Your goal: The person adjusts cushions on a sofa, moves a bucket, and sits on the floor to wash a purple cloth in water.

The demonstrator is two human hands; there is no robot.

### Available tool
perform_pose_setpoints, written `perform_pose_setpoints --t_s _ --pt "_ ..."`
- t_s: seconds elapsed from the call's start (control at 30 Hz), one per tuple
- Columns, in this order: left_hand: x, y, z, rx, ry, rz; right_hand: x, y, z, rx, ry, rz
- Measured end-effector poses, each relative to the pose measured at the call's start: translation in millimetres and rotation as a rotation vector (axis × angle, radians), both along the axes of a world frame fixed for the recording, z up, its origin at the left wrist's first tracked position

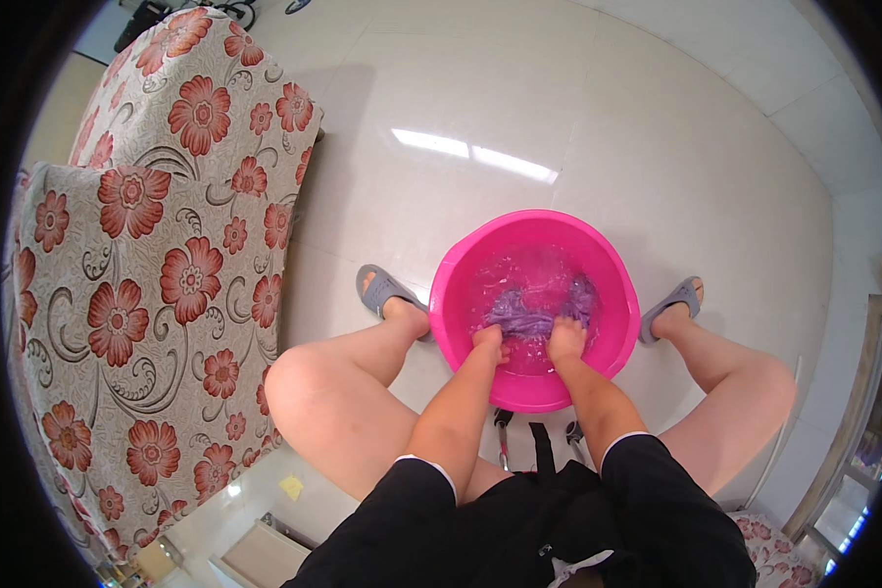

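A round pink plastic basin (pixel 533 395) stands on the floor between my feet, with water in it. A wet purple cloth (pixel 523 320) lies bunched and stretched in the water. At the cloth's left end is my left hand (pixel 491 342), its fingers curled and partly hidden; whether they grip the cloth is unclear. My right hand (pixel 567 339) is closed on the cloth near its right part, fingertips hidden in the folds.
Furniture under a floral cover (pixel 191 279) fills the left side. Grey slippers (pixel 386 290) are on my feet at both sides of the basin. A yellow scrap (pixel 291 486) lies on the floor at the lower left. A wall and a framed glass cabinet or door (pixel 845 492) are at the right.
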State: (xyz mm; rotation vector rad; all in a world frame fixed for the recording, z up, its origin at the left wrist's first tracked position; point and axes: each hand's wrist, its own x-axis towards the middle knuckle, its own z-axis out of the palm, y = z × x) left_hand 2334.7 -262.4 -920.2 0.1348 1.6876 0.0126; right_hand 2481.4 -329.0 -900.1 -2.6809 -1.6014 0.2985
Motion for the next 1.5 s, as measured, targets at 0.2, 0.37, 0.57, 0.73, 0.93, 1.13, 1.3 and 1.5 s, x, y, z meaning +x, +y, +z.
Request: perform_pose_setpoints --t_s 0.2,0.37,0.57,0.73,0.93,1.13,1.3,1.5 --pt "46 5 54 -0.420 -0.075 0.049 -6 -2 51 -0.416 0.359 0.215" --pt "25 10 26 -0.238 -0.934 0.280 -29 -5 115 0.299 0.851 0.095" --pt "33 16 39 -0.220 -0.912 0.105 -28 -17 179 0.434 1.281 -0.044" --pt "30 12 62 -0.076 -0.673 0.183 -8 0 200 0.788 1.877 -0.457" --pt "32 -11 135 0.057 -0.734 0.208 -1 -5 128 0.666 1.612 -0.586" --pt "27 -25 177 0.010 -0.961 0.086 -16 -17 105 0.522 2.359 -0.914" --pt "21 -26 154 0.008 -0.802 -0.198 -10 -16 103 0.497 2.225 -0.935" --pt "38 -30 175 0.341 -0.221 -1.071 -7 1 95 0.272 1.530 -0.806"
